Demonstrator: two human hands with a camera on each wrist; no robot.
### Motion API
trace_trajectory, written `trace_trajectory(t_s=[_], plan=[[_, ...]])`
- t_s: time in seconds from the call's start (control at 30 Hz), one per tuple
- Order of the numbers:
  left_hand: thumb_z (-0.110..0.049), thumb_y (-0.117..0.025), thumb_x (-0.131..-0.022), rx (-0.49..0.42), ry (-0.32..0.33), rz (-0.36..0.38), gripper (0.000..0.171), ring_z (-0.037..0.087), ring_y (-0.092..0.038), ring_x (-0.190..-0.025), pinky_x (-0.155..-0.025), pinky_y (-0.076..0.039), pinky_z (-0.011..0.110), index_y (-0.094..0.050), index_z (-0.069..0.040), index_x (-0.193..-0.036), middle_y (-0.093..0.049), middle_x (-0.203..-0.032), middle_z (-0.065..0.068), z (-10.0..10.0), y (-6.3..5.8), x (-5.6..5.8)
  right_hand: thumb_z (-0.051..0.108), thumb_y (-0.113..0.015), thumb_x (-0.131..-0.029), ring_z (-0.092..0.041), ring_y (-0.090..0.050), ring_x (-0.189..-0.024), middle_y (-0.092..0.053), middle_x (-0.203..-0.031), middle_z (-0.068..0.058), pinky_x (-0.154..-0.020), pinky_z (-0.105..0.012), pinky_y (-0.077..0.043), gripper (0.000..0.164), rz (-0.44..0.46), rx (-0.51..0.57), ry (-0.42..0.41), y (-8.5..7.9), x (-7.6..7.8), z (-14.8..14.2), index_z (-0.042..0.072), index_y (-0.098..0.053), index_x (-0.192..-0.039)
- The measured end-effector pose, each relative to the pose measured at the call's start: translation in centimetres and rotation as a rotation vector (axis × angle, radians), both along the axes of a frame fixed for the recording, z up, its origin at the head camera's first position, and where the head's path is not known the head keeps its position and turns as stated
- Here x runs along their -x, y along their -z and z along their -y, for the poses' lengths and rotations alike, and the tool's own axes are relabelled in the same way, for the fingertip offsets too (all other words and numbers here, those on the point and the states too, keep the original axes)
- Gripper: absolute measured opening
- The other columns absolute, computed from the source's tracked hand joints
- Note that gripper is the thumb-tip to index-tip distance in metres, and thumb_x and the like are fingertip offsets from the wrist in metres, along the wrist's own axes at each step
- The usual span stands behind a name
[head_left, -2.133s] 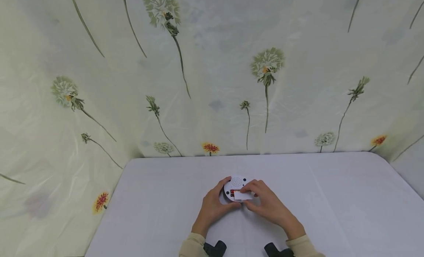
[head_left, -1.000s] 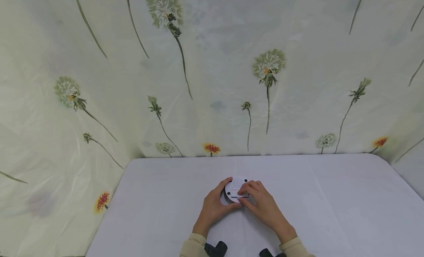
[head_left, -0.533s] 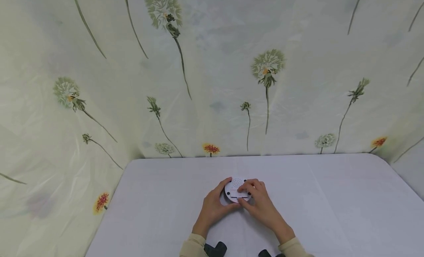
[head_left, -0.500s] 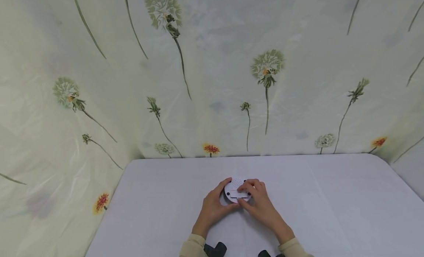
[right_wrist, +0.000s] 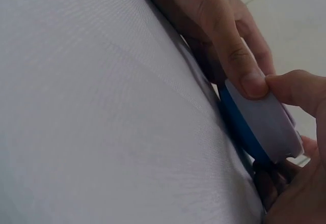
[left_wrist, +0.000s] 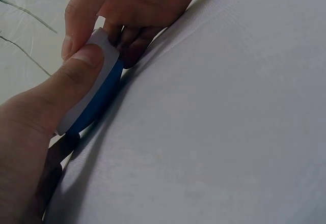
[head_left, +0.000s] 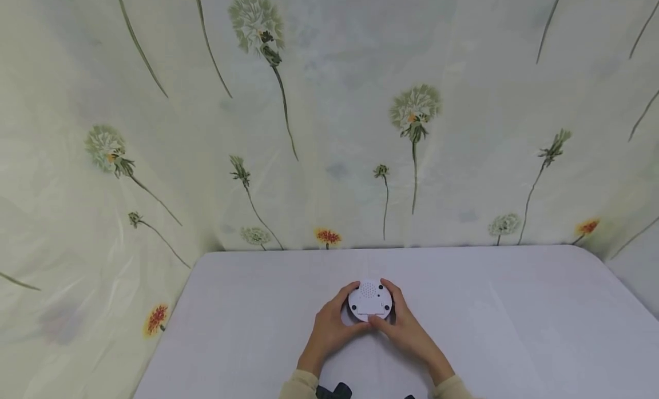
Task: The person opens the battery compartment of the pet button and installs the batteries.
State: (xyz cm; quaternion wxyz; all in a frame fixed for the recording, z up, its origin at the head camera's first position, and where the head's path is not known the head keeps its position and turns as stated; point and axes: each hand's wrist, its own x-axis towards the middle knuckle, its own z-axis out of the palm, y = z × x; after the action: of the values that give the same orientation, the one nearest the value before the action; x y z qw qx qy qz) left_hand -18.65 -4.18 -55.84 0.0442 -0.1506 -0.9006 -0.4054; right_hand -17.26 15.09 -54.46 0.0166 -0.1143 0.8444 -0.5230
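A round white device with a blue underside lies back up between both hands, low over the white cloth. Its back shows a cluster of small speaker holes, dark round feet and a battery cover lying in its slot. My left hand grips the left side, thumb at the near rim and fingers round the far edge. On the other side my right hand holds the rim the same way, the two thumbs meeting at the front. The left wrist view shows the left thumb pressed on the device's white side, above the blue part.
A white cloth covers the table. Behind and to the left hangs a pale curtain printed with dandelions. Black wrist mounts show at the bottom edge near the beige sleeves.
The battery cover, earlier askew with red showing beneath, has slid left into its slot. My right fingers have moved off the cover to the device's right rim; the left hand keeps its hold.
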Motion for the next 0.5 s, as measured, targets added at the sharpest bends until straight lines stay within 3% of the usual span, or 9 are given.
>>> trace_trajectory(t_s=[0.5], plan=[[-0.07, -0.068, -0.065, -0.02, -0.004, -0.004, 0.085, 0.016, -0.05, -0.128, -0.1, -0.045, 0.045, -0.035, -0.046, -0.139, -0.051, -0.139, -0.01, 0.03, 0.36, 0.14, 0.039, -0.072, -0.081, -0.03, -0.027, -0.142, -0.03, -0.152, -0.013, -0.113, -0.054, -0.021, 0.086, 0.012, -0.01, 0.028, 0.0, -0.02, 0.03, 0.021, -0.022, -0.148]])
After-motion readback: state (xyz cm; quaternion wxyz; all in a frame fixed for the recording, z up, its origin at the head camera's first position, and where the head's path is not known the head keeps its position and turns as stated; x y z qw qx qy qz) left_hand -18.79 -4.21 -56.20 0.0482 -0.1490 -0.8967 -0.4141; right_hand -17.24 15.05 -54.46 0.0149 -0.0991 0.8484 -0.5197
